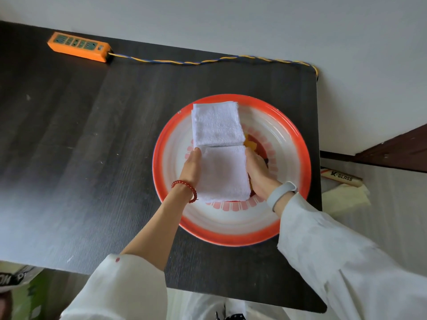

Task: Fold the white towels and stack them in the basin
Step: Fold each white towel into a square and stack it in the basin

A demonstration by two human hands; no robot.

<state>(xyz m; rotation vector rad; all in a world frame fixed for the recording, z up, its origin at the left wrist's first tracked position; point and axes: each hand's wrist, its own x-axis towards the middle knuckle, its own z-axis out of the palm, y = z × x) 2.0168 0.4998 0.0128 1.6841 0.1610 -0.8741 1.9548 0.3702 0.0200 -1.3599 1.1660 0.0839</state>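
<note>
A round basin [298,144] with a red rim and white inside sits on the dark table [80,135], right of centre. A stack of folded white towels [217,124] lies in its far half. A second folded white towel [223,173] is over the near half, held from both sides. My left hand [190,168] grips its left edge, fingers underneath and thumb along the side. My right hand [257,173] grips its right edge, with the fingers hidden under the cloth. Whether this towel touches the basin floor I cannot tell.
An orange power strip [78,46] lies at the table's far left, its twisted blue and yellow cord [208,61] running along the back edge. The wall is just behind. To the right of the table, a box [342,177] and pale cloth [346,197] lie on the floor.
</note>
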